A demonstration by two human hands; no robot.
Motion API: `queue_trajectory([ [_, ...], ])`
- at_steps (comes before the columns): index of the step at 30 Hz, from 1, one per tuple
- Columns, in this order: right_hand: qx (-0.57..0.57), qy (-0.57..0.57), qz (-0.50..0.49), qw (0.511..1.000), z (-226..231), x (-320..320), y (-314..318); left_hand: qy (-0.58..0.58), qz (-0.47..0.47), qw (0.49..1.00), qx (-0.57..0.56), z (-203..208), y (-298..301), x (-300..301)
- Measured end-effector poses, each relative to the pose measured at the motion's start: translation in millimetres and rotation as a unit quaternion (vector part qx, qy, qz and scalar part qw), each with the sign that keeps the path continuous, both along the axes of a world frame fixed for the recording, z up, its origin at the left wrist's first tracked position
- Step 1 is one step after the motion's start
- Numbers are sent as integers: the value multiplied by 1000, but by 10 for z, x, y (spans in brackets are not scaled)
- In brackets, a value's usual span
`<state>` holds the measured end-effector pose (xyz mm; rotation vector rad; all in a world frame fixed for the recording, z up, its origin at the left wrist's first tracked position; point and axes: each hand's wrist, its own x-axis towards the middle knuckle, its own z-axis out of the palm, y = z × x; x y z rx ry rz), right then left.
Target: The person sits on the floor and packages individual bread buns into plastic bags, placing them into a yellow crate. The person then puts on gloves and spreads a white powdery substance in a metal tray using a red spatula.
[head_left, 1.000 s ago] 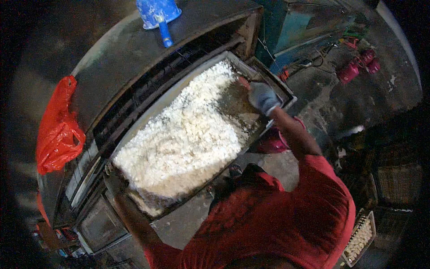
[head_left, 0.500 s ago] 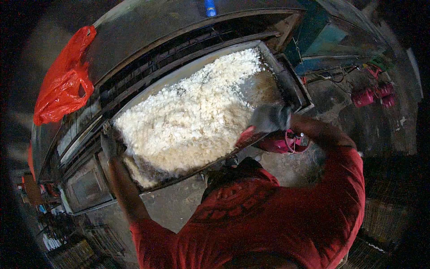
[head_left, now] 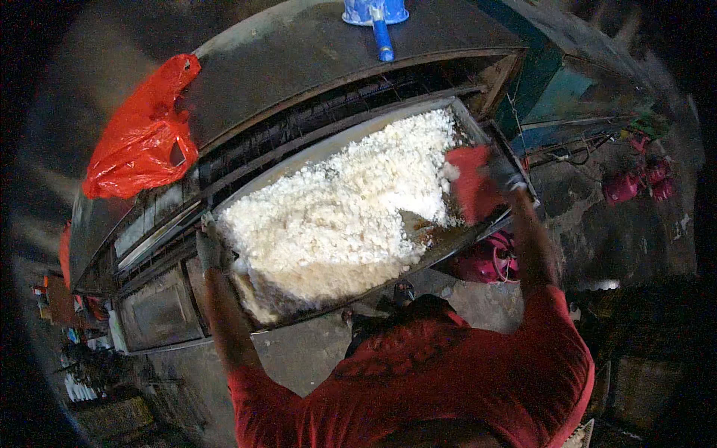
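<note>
A long metal tray (head_left: 447,246) lies slanted before me, heaped with a white, crumbly mass (head_left: 328,216) that I cannot name more exactly. At the tray's left end, my left hand (head_left: 209,248), in what looks like a grey glove, is closed over the rim. My right hand (head_left: 505,173), also dark grey as if gloved and smeared by motion, is at the right end. It holds a flat red scraper-like piece (head_left: 472,179), blurred, against the edge of the white mass. Part of the tray's bottom shows bare beside it.
Beyond the tray runs a dark counter (head_left: 299,82) with a recessed, slatted edge. A red plastic bag (head_left: 142,142) lies on its left, and a blue handled container (head_left: 376,13) stands at the far side. Pink objects (head_left: 489,257) sit on the floor past the tray's near right edge.
My right hand has swept the red piece away from me and rightward, from the near edge to the tray's right end. The left hand stays at the left rim. The whole view has shifted.
</note>
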<state>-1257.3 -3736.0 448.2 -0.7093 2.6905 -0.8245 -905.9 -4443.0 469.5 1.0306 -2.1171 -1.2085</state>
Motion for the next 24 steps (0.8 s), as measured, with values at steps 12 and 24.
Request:
queue_trajectory([
  [12, 31, 150, 132, 979, 248, 210, -1422, 36, -119, 986, 112, -591, -607, -226],
  [24, 120, 161, -153, 968, 462, 1733, -2119, 60, -151, 982, 94, -414, -216, -137],
])
